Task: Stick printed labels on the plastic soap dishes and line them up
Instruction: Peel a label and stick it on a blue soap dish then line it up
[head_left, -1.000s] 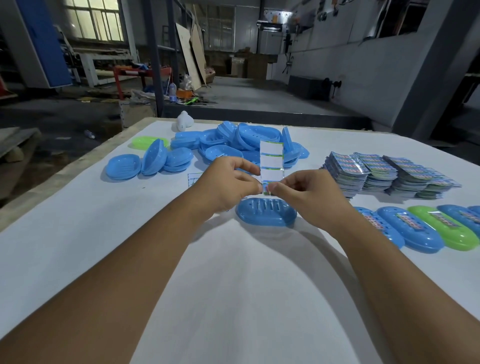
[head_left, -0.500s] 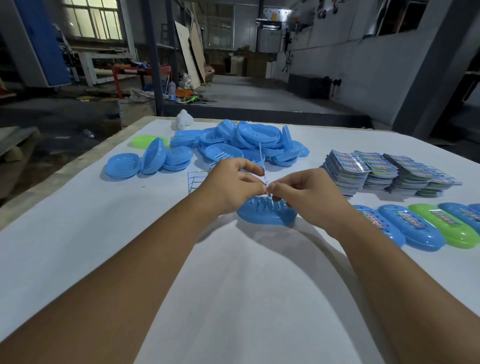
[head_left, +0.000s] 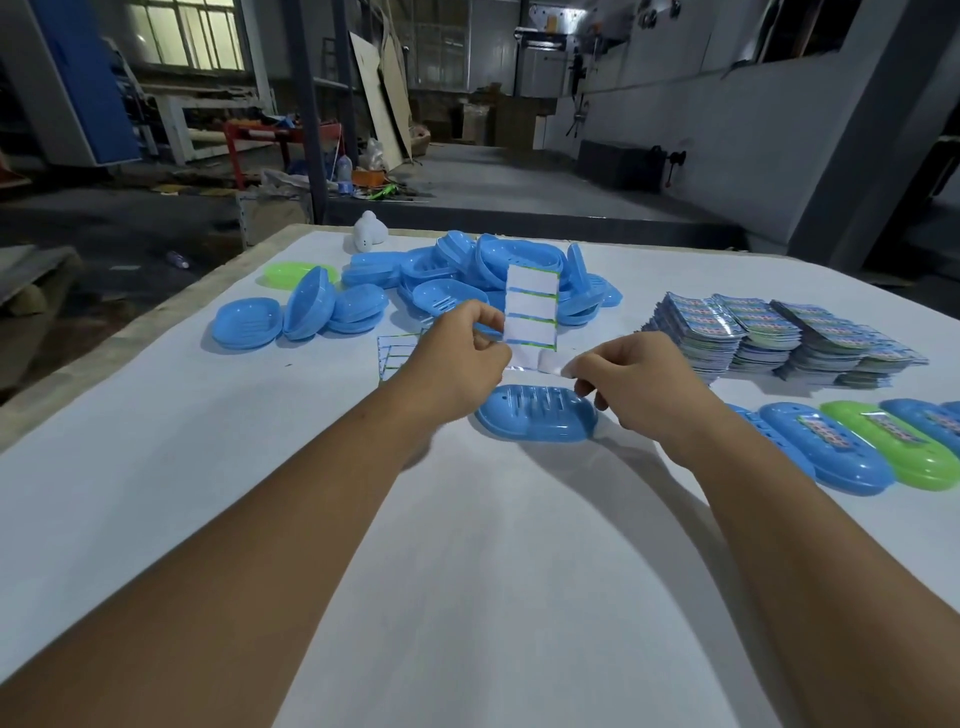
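A blue soap dish (head_left: 537, 414) lies on the white table straight ahead, slotted face up, with no label on it. Just above it my left hand (head_left: 460, 345) pinches the left edge of a white backing sheet (head_left: 531, 312) that stands upright, its back toward me. My right hand (head_left: 631, 371) pinches a label (head_left: 551, 362) half peeled from the sheet's lower right corner. At the right, a row of labelled dishes (head_left: 852, 439) lies side by side, blue ones and a green one.
A heap of unlabelled blue dishes (head_left: 483, 275) and one green dish (head_left: 283, 272) lie at the far side. Stacks of printed labels (head_left: 774, 338) sit at the right. A used backing sheet (head_left: 397, 353) lies flat behind my left wrist. The table's left edge (head_left: 130, 332) runs diagonally.
The backing sheet has turned from edge-on to broadside. My hands have drawn apart, the right one pulling a label away from the sheet's lower corner.
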